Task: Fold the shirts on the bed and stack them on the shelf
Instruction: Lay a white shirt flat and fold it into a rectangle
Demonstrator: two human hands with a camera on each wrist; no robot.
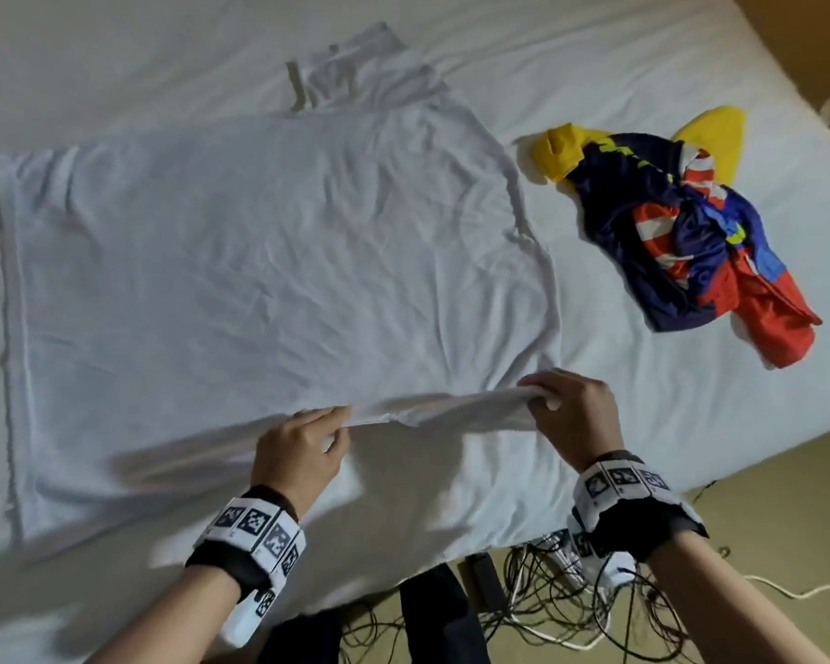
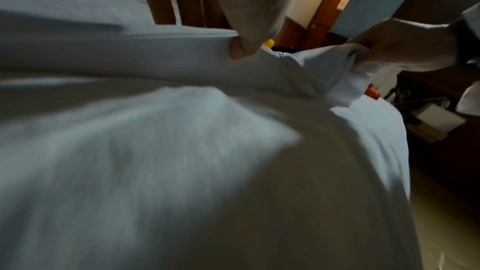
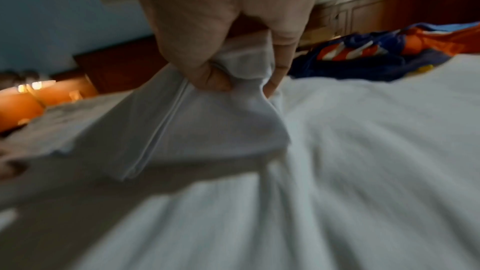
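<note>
A white T-shirt (image 1: pixel 260 261) lies spread flat over the white bed (image 1: pixel 595 64), its hem to the left and one sleeve at the far top. My left hand (image 1: pixel 303 448) pinches the near edge of the shirt, and my right hand (image 1: pixel 571 414) grips the bunched near sleeve, lifting that edge a little off the sheet. The right wrist view shows my right hand (image 3: pixel 233 52) with fingers curled round the white T-shirt (image 3: pixel 194 122). In the left wrist view my left hand (image 2: pixel 244 28) holds the seam of the white T-shirt (image 2: pixel 182 151).
A crumpled navy, red and yellow jersey (image 1: pixel 681 227) lies on the bed to the right. Tangled cables (image 1: pixel 571 596) and a power adapter sit on the floor by the bed's near edge. Wooden furniture (image 3: pixel 363 13) stands beyond the bed.
</note>
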